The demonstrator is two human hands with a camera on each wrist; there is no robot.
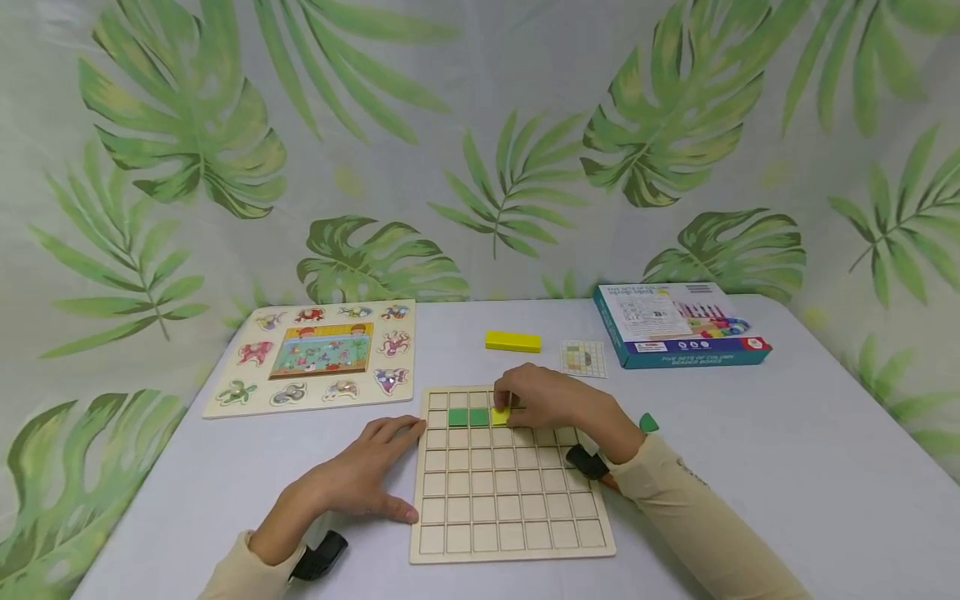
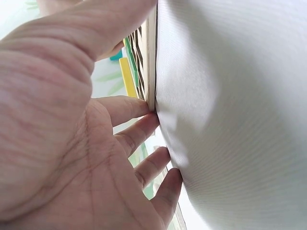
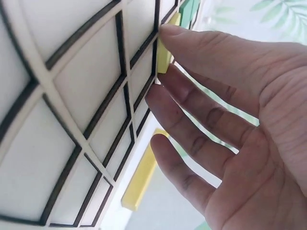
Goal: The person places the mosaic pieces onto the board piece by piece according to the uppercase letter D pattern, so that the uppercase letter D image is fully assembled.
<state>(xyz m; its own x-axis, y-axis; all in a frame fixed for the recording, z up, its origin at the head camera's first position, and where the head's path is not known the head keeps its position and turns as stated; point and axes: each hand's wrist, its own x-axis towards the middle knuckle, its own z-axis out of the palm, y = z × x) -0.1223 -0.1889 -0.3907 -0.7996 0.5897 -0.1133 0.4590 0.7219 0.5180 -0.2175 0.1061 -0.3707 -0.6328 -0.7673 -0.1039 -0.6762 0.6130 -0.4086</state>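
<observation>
A wooden grid board (image 1: pixel 480 506) lies on the table before me. Two green square tiles (image 1: pixel 457 417) sit side by side in its second row. To their right, my right hand (image 1: pixel 543 396) pinches a yellow square tile (image 1: pixel 499 417) between thumb and fingers, down at a cell of that row; the right wrist view shows the tile (image 3: pixel 165 50) at the grid, under the thumb tip. My left hand (image 1: pixel 367 467) rests by the board's left side, thumb and fingertips spread along that edge. In the left wrist view the fingertips (image 2: pixel 139 106) touch the board's rim and the tabletop.
Behind the board lie a long yellow block (image 1: pixel 513 342) and a pattern card (image 1: pixel 583 358). A teal box (image 1: pixel 693 360) stands at the back right, and a sea-animal puzzle board (image 1: pixel 382 390) at the back left. A green piece (image 1: pixel 648 422) shows beside the right forearm.
</observation>
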